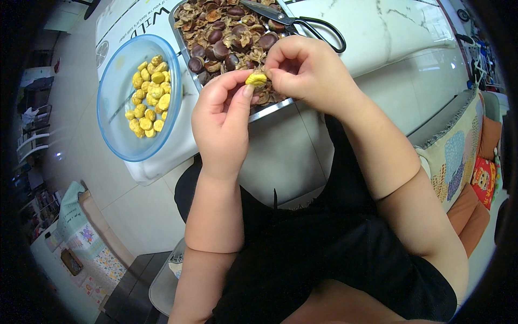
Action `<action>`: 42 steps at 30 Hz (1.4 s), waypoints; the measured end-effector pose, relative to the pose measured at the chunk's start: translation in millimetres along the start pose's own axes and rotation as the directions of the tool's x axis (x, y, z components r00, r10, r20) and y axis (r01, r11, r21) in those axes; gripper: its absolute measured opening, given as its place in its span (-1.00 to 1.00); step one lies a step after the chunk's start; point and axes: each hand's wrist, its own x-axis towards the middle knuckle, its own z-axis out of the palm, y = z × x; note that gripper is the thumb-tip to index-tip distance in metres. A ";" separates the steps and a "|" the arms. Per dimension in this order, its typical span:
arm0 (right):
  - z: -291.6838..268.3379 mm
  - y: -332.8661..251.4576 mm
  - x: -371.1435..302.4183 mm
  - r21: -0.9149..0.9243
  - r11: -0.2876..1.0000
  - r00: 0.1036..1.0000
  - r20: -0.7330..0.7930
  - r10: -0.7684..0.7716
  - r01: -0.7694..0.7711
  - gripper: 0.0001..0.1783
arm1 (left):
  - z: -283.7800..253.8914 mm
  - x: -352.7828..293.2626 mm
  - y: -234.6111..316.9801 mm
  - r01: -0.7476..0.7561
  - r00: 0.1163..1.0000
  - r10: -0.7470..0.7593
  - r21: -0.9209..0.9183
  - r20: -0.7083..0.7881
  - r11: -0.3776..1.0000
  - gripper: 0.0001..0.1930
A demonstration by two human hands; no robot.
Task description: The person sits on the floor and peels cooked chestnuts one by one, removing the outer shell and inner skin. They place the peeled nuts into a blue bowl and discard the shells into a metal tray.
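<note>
A peeled yellow chestnut [256,79] is pinched between the thumb and forefinger of my left hand [221,116], above the near edge of the metal tray [264,112]. My right hand [302,70] is closed in a pinch at the chestnut's right end; brownish skin shows near its fingertips, but what they grip is too small to make out. Under and beyond my hands, the tray holds unpeeled brown chestnuts [220,51] and many torn shells [197,16]. To the left, a clear bluish glass bowl [110,97] holds several peeled yellow chestnuts [156,92].
Black-handled scissors [324,32] lie over the tray's far right, handles past its rim. A white marbled cover [377,32] lies on the table. A sofa with a patterned throw [453,146] and cushions [475,210] stands at right; a cloth-covered piece of furniture [91,254] stands lower left.
</note>
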 end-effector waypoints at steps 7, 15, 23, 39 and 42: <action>0.2 7.2 4.4 -0.001 1.000 0.999 -0.046 0.025 -0.025 -0.86 | -4.1 0.9 3.0 0.146 0.988 -0.119 -0.334 0.102 0.931 -0.79; 2.3 7.1 4.4 0.032 0.999 0.999 -0.038 -0.027 0.028 -0.88 | -6.4 2.0 4.4 0.226 0.974 -0.189 -0.470 0.125 0.853 -0.77; 3.5 11.1 5.3 0.129 0.987 0.992 -0.091 -0.082 0.094 -0.87 | -2.9 3.2 2.4 0.191 0.981 -0.183 -0.390 0.058 0.901 -0.78; 1.4 -2.0 0.8 0.047 0.985 0.986 -0.034 -0.162 0.163 -0.91 | -3.7 3.5 1.9 0.176 0.984 -0.175 -0.386 0.038 0.905 -0.80; 3.0 -2.1 0.7 0.031 0.985 0.984 -0.054 -0.169 0.171 -0.91 | -4.4 4.0 2.0 0.188 0.982 -0.187 -0.388 0.040 0.903 -0.80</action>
